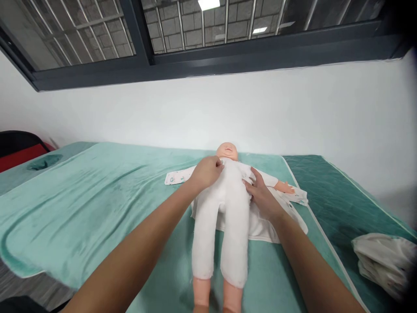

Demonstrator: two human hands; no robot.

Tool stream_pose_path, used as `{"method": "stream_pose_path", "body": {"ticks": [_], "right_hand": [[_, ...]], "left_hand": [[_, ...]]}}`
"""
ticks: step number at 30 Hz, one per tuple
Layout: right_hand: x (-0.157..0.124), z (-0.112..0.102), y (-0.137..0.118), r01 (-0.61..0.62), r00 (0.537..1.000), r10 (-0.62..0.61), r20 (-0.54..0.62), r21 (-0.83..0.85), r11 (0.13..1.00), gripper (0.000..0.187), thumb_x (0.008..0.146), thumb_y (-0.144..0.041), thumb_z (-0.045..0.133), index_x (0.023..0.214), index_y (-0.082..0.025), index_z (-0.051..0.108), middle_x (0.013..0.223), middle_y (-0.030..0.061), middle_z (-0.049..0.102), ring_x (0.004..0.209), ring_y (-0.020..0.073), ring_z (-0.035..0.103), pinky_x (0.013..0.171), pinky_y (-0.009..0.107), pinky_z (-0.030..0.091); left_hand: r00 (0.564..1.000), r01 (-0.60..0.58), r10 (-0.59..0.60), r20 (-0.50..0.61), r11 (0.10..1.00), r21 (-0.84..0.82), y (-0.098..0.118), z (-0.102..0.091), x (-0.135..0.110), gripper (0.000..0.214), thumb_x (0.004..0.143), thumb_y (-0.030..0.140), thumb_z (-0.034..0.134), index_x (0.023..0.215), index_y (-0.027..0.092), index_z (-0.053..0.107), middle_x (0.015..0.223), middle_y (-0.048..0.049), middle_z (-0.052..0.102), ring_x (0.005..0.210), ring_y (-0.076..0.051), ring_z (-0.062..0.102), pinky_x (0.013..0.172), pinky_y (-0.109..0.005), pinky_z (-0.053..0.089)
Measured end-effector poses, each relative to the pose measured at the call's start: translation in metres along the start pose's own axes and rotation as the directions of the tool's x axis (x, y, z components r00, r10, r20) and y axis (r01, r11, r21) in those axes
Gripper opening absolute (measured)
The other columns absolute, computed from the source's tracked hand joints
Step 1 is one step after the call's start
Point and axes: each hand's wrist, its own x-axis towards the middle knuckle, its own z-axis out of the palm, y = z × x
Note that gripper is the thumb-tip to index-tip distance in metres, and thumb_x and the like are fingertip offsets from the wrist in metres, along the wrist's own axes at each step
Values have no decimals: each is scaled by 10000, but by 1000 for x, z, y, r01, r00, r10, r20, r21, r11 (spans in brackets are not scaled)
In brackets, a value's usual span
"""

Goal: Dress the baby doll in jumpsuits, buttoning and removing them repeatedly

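Note:
A baby doll (236, 208) with a white cloth body lies on its back, head toward the wall and legs toward me. Under it is a spread white baby shirt (263, 232) with small prints; one of its sleeves (178, 177) reaches left. The doll's arm lies over the other sleeve, its hand (284, 187) bare. My left hand (206, 171) is closed at the doll's upper chest, just below the head; its fingertips are partly hidden. My right hand (261, 193) rests with thumb and fingers apart against the side of the doll's torso.
A light green blanket (81, 195) covers the bed, with a darker green sheet (345, 208) at right. A crumpled white cloth bundle (387, 261) lies at the right edge. Behind are a white wall (156, 113) and a barred window; a red and black object (21, 152) stands left.

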Motion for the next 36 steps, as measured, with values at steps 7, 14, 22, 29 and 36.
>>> {"method": "stream_pose_path", "body": {"ticks": [7,14,22,29,36], "right_hand": [[0,1,2,42,999,-43,-10,-59,997,881,785,-571,658,1526,-346,236,1445,84,501,1273,253,541,1038,415,479],[0,-2,6,56,998,-56,-7,-50,997,889,785,-563,669,1527,-334,236,1427,88,516,1267,245,542,1052,418,464],[-2,-2,6,47,999,-48,-11,-65,997,891,796,-606,660,1525,-337,223,1500,99,436,1317,240,500,1093,412,421],[-4,-1,2,44,999,-45,-14,-98,994,895,804,-622,647,1531,-329,214,1498,109,438,1318,246,498,1102,431,407],[-5,-1,2,52,998,-53,-12,-81,995,891,808,-599,645,1532,-318,209,1474,91,480,1319,240,502,1075,412,446]], "left_hand": [[946,96,46,320,905,-415,29,-21,-15,207,787,328,656,906,169,715,1010,-81,690,724,-193,677,581,-285,496],[998,42,-52,-31,967,-252,-10,-17,-60,269,849,435,609,1013,227,656,1036,-38,663,921,-199,621,829,-348,511],[985,-93,126,-120,964,248,-38,8,-128,473,856,392,618,1295,258,503,1246,-88,541,1159,-284,524,966,-434,456],[983,-75,136,-127,914,398,-27,16,-125,244,985,285,374,1048,222,601,1003,-67,643,948,-228,594,806,-357,449],[989,-139,143,-31,983,119,8,20,-125,226,994,286,371,979,223,587,985,-41,679,867,-188,617,718,-311,434]]}}
